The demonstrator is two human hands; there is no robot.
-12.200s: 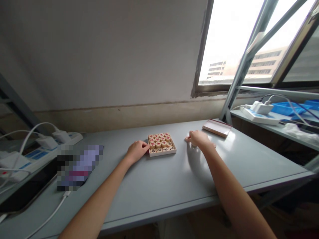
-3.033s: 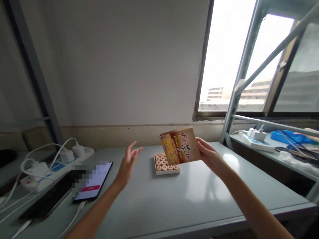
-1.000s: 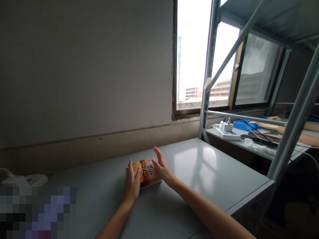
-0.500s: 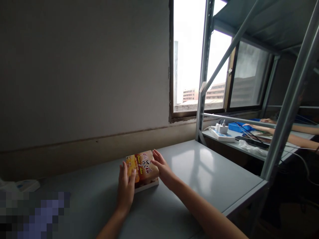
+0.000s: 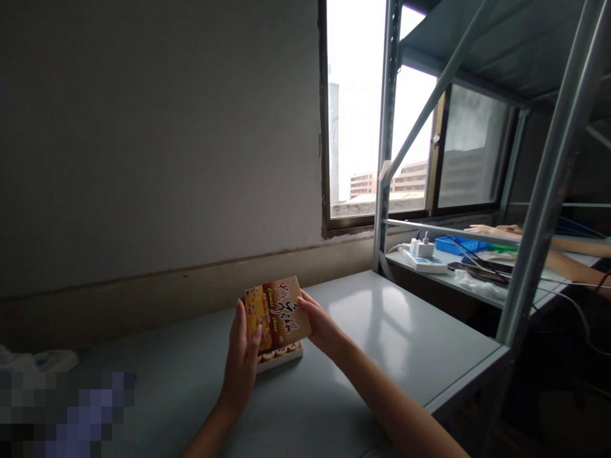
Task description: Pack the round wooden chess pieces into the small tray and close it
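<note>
Between my two hands is the printed lid [image 5: 279, 312] of a Chinese chess box, tilted with its picture side facing me. My left hand [image 5: 243, 343] grips its left edge, and my right hand [image 5: 322, 321] grips its right edge. Just below the lid's near edge shows the open white box tray [image 5: 280, 364], which rests on the grey table. A row of round wooden chess pieces [image 5: 281, 352] is visible in it; the lid hides the rest of the tray.
The grey table [image 5: 396, 356] meets a wall at the back. A metal frame post [image 5: 539, 191] rises at the right. Beyond it, a second table holds a power strip [image 5: 424, 259], a blue tray [image 5: 461, 244] and another person's hands [image 5: 494, 230]. White plastic [image 5: 38, 361] lies far left.
Both my hands have raised and tilted the lid off the tray, uncovering chess pieces along the near side. The other person's hands have shifted over the blue tray.
</note>
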